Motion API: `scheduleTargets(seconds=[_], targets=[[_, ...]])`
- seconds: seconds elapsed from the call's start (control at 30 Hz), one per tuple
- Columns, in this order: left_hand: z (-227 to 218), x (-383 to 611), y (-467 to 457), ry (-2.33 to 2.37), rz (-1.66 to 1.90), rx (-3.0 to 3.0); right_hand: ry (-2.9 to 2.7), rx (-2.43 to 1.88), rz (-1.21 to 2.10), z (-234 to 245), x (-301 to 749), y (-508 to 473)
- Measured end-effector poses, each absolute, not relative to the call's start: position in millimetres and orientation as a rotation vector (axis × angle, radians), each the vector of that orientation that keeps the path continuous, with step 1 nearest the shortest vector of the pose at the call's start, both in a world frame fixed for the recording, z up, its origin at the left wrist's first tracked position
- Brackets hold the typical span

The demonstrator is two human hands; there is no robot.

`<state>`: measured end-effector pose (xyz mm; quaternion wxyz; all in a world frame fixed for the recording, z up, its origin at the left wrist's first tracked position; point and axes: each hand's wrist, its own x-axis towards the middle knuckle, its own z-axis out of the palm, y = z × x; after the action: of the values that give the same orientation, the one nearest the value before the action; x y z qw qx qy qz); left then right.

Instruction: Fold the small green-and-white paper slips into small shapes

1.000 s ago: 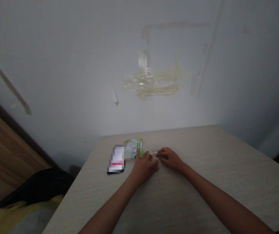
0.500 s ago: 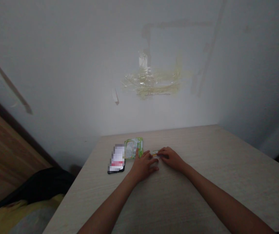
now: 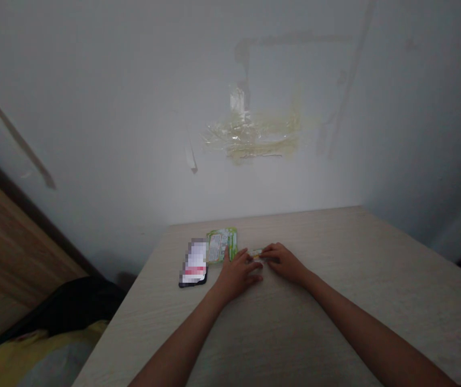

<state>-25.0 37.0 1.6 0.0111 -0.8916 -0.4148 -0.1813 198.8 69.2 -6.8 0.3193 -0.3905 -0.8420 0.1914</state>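
Observation:
A small, flat printed piece (image 3: 256, 253), whitish with a yellow band, lies on the tabletop between my hands; its kind is too small to tell. My right hand (image 3: 281, 260) has its fingertips pinched on the right end of this piece. My left hand (image 3: 238, 275) rests palm down with fingers spread. One of its fingertips touches the left end of the piece, and an outer finger lies at the edge of a green printed packet (image 3: 216, 247). That packet lies flat, partly covered by the hand.
A phone (image 3: 194, 263) with a blurred screen lies left of the packet. The pale wooden table (image 3: 335, 242) meets a grey wall (image 3: 134, 107) bearing old tape (image 3: 246, 134). Left of the table are yellow and grey cloth (image 3: 45, 355) and a wooden panel (image 3: 5, 252).
Almost nothing differs. Both hands keep their places at the small printed piece, and the view has shifted very slightly.

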Motion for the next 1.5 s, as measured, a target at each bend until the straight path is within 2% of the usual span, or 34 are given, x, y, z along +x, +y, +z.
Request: scheduleTargets(seconds=[0.63, 1.13, 1.5], targets=[[-1, -23, 37, -1.435, -0.745, -2.607, -2.332, -1.042, 0.361, -1, 195, 64], [5, -29, 42, -1.448, -0.643, -2.712, -2.325, -1.011, 0.378, -4, 197, 66], [7, -26, 38, -1.404, -0.703, -2.636, -2.363, -0.997, 0.322, -7, 198, 68]])
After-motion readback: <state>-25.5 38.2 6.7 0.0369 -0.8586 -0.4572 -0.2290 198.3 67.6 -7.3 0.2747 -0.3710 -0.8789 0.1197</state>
